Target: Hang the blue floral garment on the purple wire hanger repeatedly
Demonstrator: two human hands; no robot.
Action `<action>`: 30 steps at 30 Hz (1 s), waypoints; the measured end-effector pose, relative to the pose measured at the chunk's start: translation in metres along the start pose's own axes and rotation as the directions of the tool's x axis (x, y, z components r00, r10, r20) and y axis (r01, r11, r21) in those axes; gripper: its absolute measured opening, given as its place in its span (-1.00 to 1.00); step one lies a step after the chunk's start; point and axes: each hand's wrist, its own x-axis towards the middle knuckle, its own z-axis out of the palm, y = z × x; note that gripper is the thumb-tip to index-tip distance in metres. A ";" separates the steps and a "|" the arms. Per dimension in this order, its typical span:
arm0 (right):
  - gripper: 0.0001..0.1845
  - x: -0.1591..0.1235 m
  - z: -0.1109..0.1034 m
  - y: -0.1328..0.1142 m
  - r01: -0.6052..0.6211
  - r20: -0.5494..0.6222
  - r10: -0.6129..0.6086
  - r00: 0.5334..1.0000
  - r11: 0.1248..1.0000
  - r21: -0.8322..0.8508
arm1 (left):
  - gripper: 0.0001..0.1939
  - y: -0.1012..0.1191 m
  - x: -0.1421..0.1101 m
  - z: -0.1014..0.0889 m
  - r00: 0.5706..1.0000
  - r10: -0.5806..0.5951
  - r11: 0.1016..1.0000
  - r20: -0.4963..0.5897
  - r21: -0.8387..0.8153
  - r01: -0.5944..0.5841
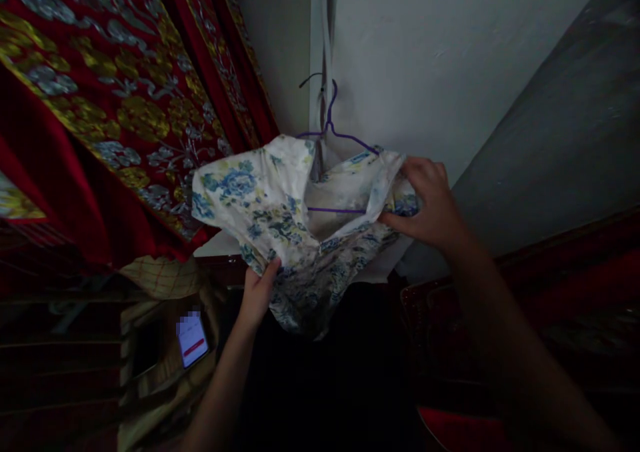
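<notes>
A white blouse (280, 205) with blue and yellow flowers hangs in front of me on a purple hanger (350, 137). The hanger's hook stands near a strip on the wall, and its lower bar shows through the open neckline. My right hand (427, 202) pinches the blouse at its right shoulder, thumb below and fingers above. Lower down, my left hand (260, 292) grips the left side of the blouse, with the thumb on top of the cloth and the other fingers hidden beneath it.
Red cloth (150, 105) with gold and silver embroidery hangs at the left. Below it, a lit phone (192, 339) lies on a wooden surface (165, 379), near a checked cloth (163, 275). A pale wall (425, 52) stands behind the hanger. Dark red furniture lies at the lower right.
</notes>
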 end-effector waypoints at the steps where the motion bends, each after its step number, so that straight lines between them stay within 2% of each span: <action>1: -0.19 -0.011 0.002 -0.005 0.003 -0.009 -0.003 1.000 0.999 0.042 | -0.60 -0.004 -0.005 0.001 0.998 -0.050 0.999 -0.034 -0.012 0.049; 3: -0.32 -0.037 0.010 -0.022 -0.076 -0.091 0.090 0.992 0.986 0.147 | -0.60 -0.013 -0.016 0.001 0.981 -0.175 0.982 -0.087 -0.081 0.168; 4: -0.40 -0.052 0.017 -0.033 -0.156 -0.144 0.190 0.971 0.963 0.221 | -0.60 -0.017 -0.021 0.002 0.968 -0.227 0.969 -0.106 -0.120 0.214; 5: -0.50 -0.067 0.027 -0.046 -0.259 -0.195 0.330 0.924 0.913 0.317 | -0.61 -0.021 -0.026 0.003 0.957 -0.262 0.958 -0.125 -0.153 0.242; 6: -0.61 -0.083 0.038 -0.059 -0.356 -0.210 0.479 0.852 0.825 0.439 | -0.61 -0.024 -0.030 0.004 0.948 -0.284 0.950 -0.146 -0.176 0.258; 7: -0.68 -0.099 0.051 -0.072 -0.458 -0.113 0.607 0.787 0.697 0.552 | -0.61 -0.027 -0.034 0.006 0.941 -0.298 0.945 -0.162 -0.188 0.267; 8: -0.67 -0.112 0.065 -0.085 -0.560 0.045 0.692 0.721 0.542 0.626 | -0.61 -0.029 -0.038 0.008 0.936 -0.310 0.941 -0.167 -0.193 0.277; 10: -0.56 -0.131 0.091 -0.106 -0.677 0.336 0.710 0.619 0.266 0.686 | -0.59 -0.030 -0.046 0.014 0.932 -0.332 0.933 -0.144 -0.197 0.302; 11: -0.53 -0.136 0.102 -0.113 -0.703 0.431 0.678 0.596 0.180 0.688 | -0.57 -0.030 -0.050 0.017 0.934 -0.337 0.930 -0.121 -0.195 0.310; 12: -0.51 -0.137 0.110 -0.118 -0.710 0.485 0.642 0.593 0.134 0.691 | -0.56 -0.030 -0.053 0.020 0.937 -0.335 0.930 -0.094 -0.194 0.313; 13: -0.52 -0.136 0.114 -0.121 -0.704 0.505 0.612 0.609 0.122 0.700 | -0.55 -0.029 -0.056 0.022 0.941 -0.330 0.930 -0.069 -0.193 0.312; 16: -0.55 -0.124 0.114 -0.121 -0.661 0.473 0.573 0.670 0.169 0.732 | -0.59 -0.028 -0.063 0.024 0.956 -0.287 0.950 -0.058 -0.144 0.277; 18: -0.59 -0.119 0.106 -0.117 -0.654 0.457 0.585 0.670 0.174 0.736 | -0.60 -0.030 -0.065 0.021 0.981 -0.148 0.989 -0.128 -0.029 0.145; 19: -0.62 -0.119 0.102 -0.116 -0.663 0.460 0.600 0.654 0.163 0.731 | -0.57 -0.032 -0.065 0.019 0.981 -0.010 0.998 -0.193 0.057 0.022; 20: -0.64 -0.119 0.098 -0.116 -0.677 0.471 0.615 0.633 0.144 0.722 | -0.50 -0.034 -0.065 0.018 0.954 0.159 0.980 -0.254 0.157 -0.122; 21: -0.65 -0.121 0.095 -0.117 -0.695 0.491 0.622 0.609 0.120 0.709 | -0.45 -0.035 -0.064 0.017 0.901 0.327 0.931 -0.285 0.260 -0.256; 22: -0.66 -0.123 0.092 -0.118 -0.713 0.519 0.622 0.587 0.093 0.695 | -0.42 -0.036 -0.063 0.018 0.849 0.459 0.865 -0.262 0.347 -0.361; 23: -0.66 -0.124 0.091 -0.121 -0.730 0.552 0.610 0.569 0.066 0.680 | -0.44 -0.036 -0.062 0.020 0.823 0.537 0.805 -0.185 0.405 -0.434; 24: -0.66 -0.125 0.091 -0.124 -0.743 0.583 0.590 0.559 0.043 0.668 | -0.49 -0.035 -0.060 0.024 0.828 0.557 0.765 -0.065 0.428 -0.481; 25: -0.66 -0.125 0.091 -0.127 -0.750 0.609 0.564 0.558 0.026 0.661 | -0.57 -0.034 -0.058 0.030 0.846 0.528 0.754 0.073 0.418 -0.507; 27: -0.63 -0.123 0.091 -0.132 -0.753 0.645 0.507 0.572 0.014 0.658 | -0.72 -0.030 -0.055 0.044 0.861 0.418 0.791 0.289 0.351 -0.502; 28: -0.62 -0.122 0.091 -0.134 -0.756 0.657 0.483 0.579 0.016 0.655 | -0.78 -0.028 -0.053 0.051 0.862 0.376 0.817 0.340 0.316 -0.481; 30: -0.60 -0.118 0.088 -0.132 -0.766 0.675 0.451 0.584 0.031 0.642 | -0.88 -0.026 -0.052 0.062 0.872 0.329 0.858 0.361 0.271 -0.436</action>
